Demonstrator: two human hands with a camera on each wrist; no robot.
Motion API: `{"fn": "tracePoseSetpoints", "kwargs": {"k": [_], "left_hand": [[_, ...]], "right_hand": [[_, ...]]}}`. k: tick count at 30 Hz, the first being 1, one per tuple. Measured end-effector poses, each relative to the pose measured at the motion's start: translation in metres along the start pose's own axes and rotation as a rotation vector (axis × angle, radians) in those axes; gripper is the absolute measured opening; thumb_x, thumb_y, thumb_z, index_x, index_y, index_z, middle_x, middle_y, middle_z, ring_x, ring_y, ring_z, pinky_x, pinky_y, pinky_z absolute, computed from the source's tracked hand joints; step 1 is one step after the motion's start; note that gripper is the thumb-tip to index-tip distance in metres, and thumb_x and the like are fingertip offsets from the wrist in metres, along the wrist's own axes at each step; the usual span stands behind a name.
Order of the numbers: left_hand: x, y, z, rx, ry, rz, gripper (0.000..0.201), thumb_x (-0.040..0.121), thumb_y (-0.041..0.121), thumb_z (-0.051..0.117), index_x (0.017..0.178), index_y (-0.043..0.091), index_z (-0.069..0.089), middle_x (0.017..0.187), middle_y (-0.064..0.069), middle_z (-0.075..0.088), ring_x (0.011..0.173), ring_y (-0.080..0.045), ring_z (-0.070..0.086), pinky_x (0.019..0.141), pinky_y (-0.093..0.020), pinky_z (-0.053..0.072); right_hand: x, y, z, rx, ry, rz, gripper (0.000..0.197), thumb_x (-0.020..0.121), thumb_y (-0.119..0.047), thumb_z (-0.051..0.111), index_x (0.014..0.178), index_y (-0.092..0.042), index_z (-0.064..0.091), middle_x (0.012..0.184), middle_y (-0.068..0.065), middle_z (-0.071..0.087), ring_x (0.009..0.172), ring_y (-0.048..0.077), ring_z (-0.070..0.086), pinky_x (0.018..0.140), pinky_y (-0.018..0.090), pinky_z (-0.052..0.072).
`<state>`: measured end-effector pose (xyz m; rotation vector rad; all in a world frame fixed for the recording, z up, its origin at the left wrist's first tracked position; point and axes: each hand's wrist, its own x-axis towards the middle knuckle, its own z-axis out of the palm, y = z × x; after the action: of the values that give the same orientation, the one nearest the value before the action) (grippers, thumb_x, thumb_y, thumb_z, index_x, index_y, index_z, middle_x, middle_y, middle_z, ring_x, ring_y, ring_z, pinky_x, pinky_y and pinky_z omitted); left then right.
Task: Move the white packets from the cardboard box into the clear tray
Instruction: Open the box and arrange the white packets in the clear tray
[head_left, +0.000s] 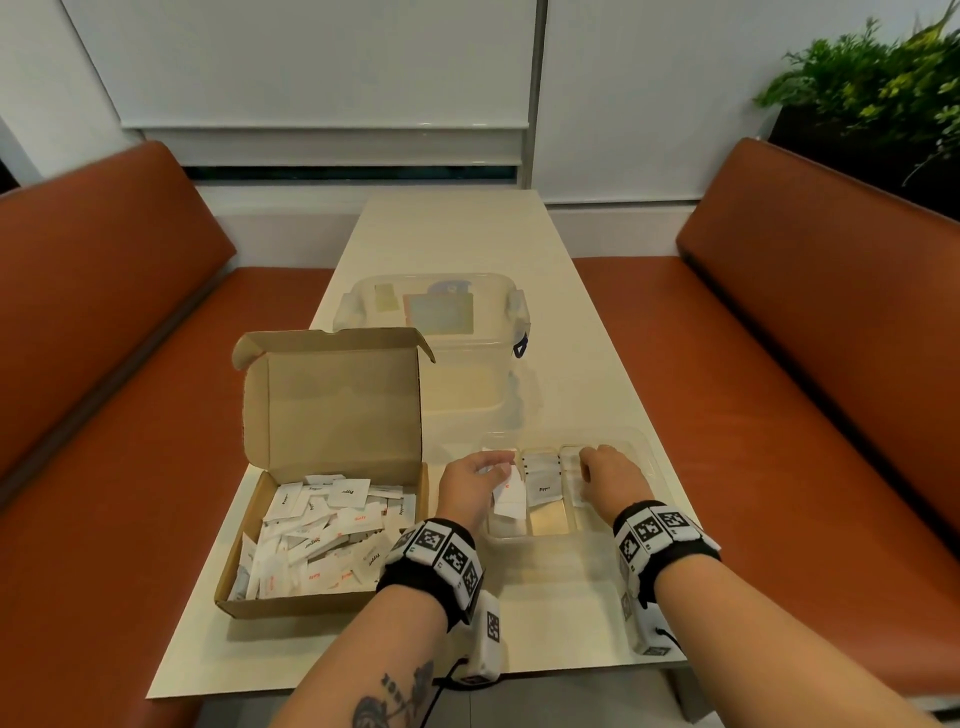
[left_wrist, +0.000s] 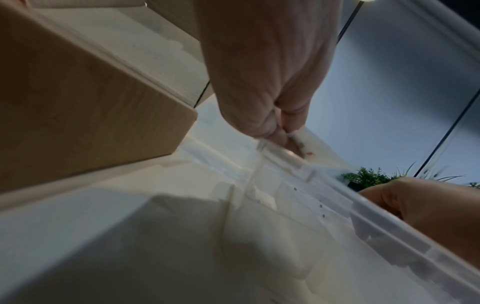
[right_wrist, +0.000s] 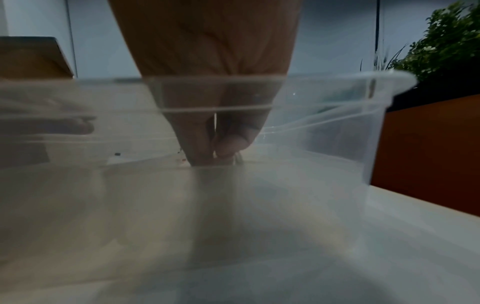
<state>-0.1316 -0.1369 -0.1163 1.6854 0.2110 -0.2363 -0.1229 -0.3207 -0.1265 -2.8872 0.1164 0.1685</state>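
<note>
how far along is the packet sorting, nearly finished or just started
Early on, by the look of it. A few packets already stand in the tray. Both hands are over it now: the left hand pinches a packet at the left slot, and the right hand reaches into the right slot, its grip hidden. The cardboard box is still heaped with packets.

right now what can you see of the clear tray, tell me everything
The clear tray is a shallow, see-through plastic tray with a rolled rim and thin dividers that split it into narrow side-by-side compartments. It sits flat on the pale table, just right of the cardboard box and in front of a larger clear tub. A few white packets already lie in its compartments. The left hand and the right hand both reach into it, each pinching a packet.
</note>
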Motion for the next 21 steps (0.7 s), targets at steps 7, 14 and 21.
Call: {"fn": "tracePoseSetpoints", "kwargs": {"k": [7, 14, 21], "left_hand": [[-0.002, 0.002, 0.000, -0.066, 0.008, -0.005, 0.020, 0.094, 0.009, 0.056, 0.107, 0.011, 0.071, 0.112, -0.011, 0.067, 0.099, -0.034, 0.060, 0.087, -0.036, 0.050], [0.002, 0.004, 0.003, -0.240, 0.008, 0.066, 0.030, 0.099, 0.006, 0.043, 0.119, 0.016, 0.062, 0.122, -0.027, 0.057, 0.053, 0.002, 0.052, 0.048, -0.010, 0.043], [0.005, 0.006, 0.007, -0.359, -0.042, -0.040, 0.043, 0.100, 0.009, 0.040, 0.130, 0.041, 0.043, 0.130, 0.001, 0.046, 0.094, -0.014, 0.060, 0.066, -0.024, 0.054]], "right_hand": [[-0.006, -0.022, -0.019, 0.348, 0.127, -0.023, 0.010, 0.088, -0.019, 0.061, 0.091, -0.015, 0.053, 0.075, -0.003, 0.054, 0.070, 0.015, 0.051, 0.061, 0.024, 0.039], [-0.014, -0.059, -0.026, 0.761, -0.047, -0.013, 0.010, 0.091, -0.018, 0.060, 0.090, -0.009, 0.059, 0.075, 0.008, 0.065, 0.055, 0.013, 0.060, 0.051, 0.020, 0.052], [-0.012, -0.059, -0.020, 0.803, 0.038, 0.038, 0.017, 0.077, -0.010, 0.075, 0.084, -0.012, 0.061, 0.074, 0.006, 0.058, 0.066, 0.019, 0.056, 0.067, 0.030, 0.051]]}}
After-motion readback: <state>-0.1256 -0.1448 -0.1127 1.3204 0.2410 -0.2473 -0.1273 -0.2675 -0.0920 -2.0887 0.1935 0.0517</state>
